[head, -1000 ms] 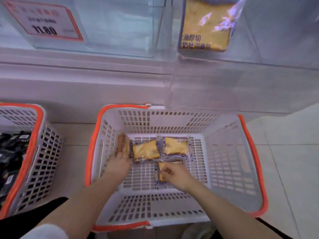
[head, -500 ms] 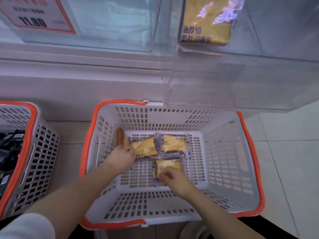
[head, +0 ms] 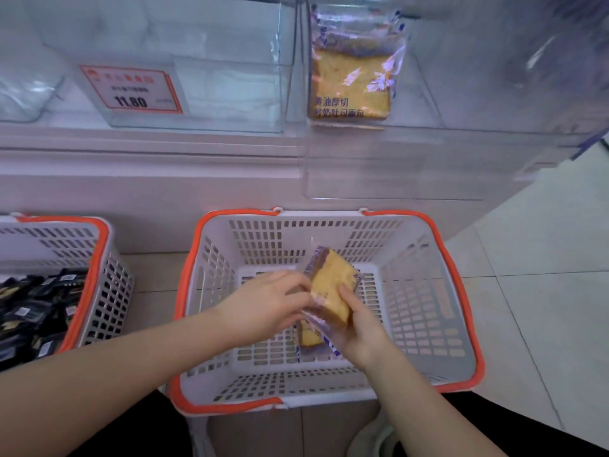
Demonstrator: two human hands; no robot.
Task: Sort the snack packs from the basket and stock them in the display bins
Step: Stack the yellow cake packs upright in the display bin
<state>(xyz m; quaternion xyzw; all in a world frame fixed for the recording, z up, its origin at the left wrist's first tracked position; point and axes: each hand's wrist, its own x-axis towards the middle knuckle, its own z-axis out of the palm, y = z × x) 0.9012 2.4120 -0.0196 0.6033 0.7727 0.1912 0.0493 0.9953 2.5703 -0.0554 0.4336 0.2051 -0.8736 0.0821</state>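
Yellow toast packs (head: 331,291) are bunched up over the white basket (head: 461,324), right hand (head: 359,328) curled under them, left hand (head: 263,308) pinching their edge, probably gathering a stack for the display bin (head: 428,94) above.

Red-bordered price tag (head: 131,90) reading 11.80 on the shelf front, second orange-rimmed basket (head: 95,258) at left holding dark packets (head: 36,305), pale tiled floor (head: 543,291).

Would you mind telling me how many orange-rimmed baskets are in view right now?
2. The middle basket sits on the floor beneath both hands; the second basket, holding dark packs, stands to its left, cut off by the frame edge. Others may lie outside the view.
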